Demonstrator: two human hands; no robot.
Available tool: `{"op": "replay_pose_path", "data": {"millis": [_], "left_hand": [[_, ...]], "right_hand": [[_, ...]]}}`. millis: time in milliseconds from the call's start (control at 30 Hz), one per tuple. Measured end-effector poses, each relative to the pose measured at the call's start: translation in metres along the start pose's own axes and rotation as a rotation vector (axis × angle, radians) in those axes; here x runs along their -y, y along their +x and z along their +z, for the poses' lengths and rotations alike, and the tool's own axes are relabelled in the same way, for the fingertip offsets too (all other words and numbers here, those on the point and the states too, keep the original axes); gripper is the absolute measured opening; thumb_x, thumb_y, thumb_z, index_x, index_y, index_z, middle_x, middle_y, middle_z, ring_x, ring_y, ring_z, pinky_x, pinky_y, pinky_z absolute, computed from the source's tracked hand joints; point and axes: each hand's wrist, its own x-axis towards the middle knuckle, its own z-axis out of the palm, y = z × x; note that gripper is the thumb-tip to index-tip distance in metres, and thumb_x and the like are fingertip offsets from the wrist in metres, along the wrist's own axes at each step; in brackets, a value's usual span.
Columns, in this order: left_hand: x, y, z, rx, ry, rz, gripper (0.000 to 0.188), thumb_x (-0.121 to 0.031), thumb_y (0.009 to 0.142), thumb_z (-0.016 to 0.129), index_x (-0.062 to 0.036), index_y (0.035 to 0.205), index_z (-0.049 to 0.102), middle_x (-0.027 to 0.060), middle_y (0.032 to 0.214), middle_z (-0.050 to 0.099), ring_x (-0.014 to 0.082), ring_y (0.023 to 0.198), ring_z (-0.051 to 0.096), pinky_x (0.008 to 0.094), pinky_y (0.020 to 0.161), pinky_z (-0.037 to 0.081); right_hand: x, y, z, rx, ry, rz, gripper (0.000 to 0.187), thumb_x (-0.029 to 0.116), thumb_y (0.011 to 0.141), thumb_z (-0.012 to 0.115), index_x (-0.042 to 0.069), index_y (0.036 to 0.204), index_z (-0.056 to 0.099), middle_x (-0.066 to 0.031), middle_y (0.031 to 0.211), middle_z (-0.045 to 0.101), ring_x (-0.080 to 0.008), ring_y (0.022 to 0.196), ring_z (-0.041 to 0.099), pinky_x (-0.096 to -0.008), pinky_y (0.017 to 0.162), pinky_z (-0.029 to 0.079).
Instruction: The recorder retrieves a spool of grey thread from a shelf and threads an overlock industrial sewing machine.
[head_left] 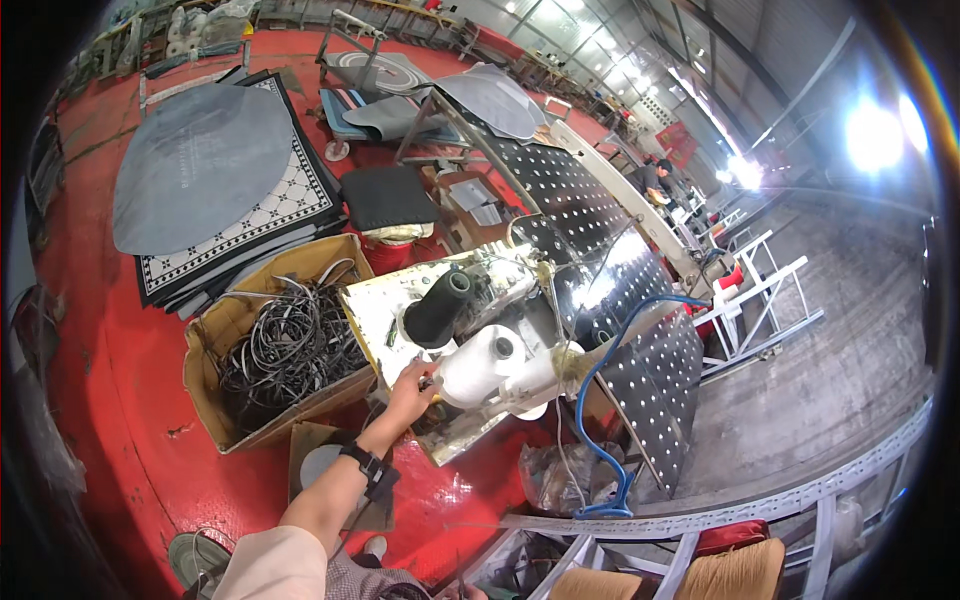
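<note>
My left hand (408,392), with a dark watch (370,469) on its wrist, reaches to the near side of a sewing machine's cream-coloured table (372,312). Its fingers are closed at a small dark piece beside the base of a white thread cone (478,366). What exactly they grip is too small to make out. A black thread cone (438,308) stands behind the white one. The machine head (505,278) sits beyond the cones, partly hidden by them. My right hand does not show.
Left of the machine, a cardboard box (205,375) holds tangled dark strips (300,335). Grey mats (205,165) lie stacked behind. A black perforated table (655,400) stands right, with a blue hose (580,410) hanging over it. Nearer, a white metal frame (690,522) holds tan thread cones (735,572).
</note>
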Motion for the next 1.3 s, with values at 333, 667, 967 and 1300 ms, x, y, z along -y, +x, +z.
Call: {"op": "replay_pose_path", "data": {"millis": [333, 667, 967, 1300], "left_hand": [[-0.02, -0.014, 0.015, 0.061, 0.085, -0.126, 0.022, -0.021, 0.073, 0.073, -0.0018, 0.076, 0.064, 0.0123, 0.071, 0.063, 0.0259, 0.066, 0.061, 0.0347, 0.062, 0.048], [-0.007, -0.009, 0.019, -0.047, -0.091, -0.281, 0.012, -0.014, 0.075, 0.069, -0.0037, 0.078, 0.065, 0.0087, 0.069, 0.063, 0.0202, 0.062, 0.061, 0.0315, 0.06, 0.048], [0.01, 0.047, -0.007, 0.117, 0.04, 0.021, 0.021, -0.004, 0.078, 0.066, -0.0056, 0.099, 0.066, 0.0082, 0.084, 0.059, 0.0238, 0.073, 0.06, 0.0328, 0.067, 0.049], [-0.009, 0.065, -0.009, 0.311, 0.377, 0.417, 0.014, -0.016, 0.079, 0.063, -0.0129, 0.091, 0.07, 0.0042, 0.08, 0.059, 0.0246, 0.083, 0.058, 0.0352, 0.071, 0.05]], "right_hand": [[-0.014, 0.003, 0.009, 0.014, 0.057, 0.015, 0.031, 0.027, 0.087, 0.062, -0.002, 0.097, 0.066, -0.0143, 0.075, 0.067, -0.0211, 0.069, 0.064, -0.034, 0.066, 0.049], [-0.019, 0.008, 0.017, 0.051, -0.047, 0.105, 0.031, 0.026, 0.087, 0.064, -0.002, 0.101, 0.064, -0.0135, 0.081, 0.068, -0.0204, 0.073, 0.063, -0.034, 0.069, 0.05], [-0.003, -0.009, 0.006, 0.058, -0.007, 0.109, 0.029, 0.022, 0.086, 0.063, 0.002, 0.107, 0.063, -0.0111, 0.081, 0.068, -0.0177, 0.073, 0.064, -0.0323, 0.068, 0.05], [-0.03, -0.02, 0.009, 0.045, -0.036, 0.165, 0.032, 0.024, 0.085, 0.066, 0.001, 0.106, 0.063, -0.0101, 0.078, 0.067, -0.017, 0.07, 0.064, -0.0326, 0.062, 0.049]]}}
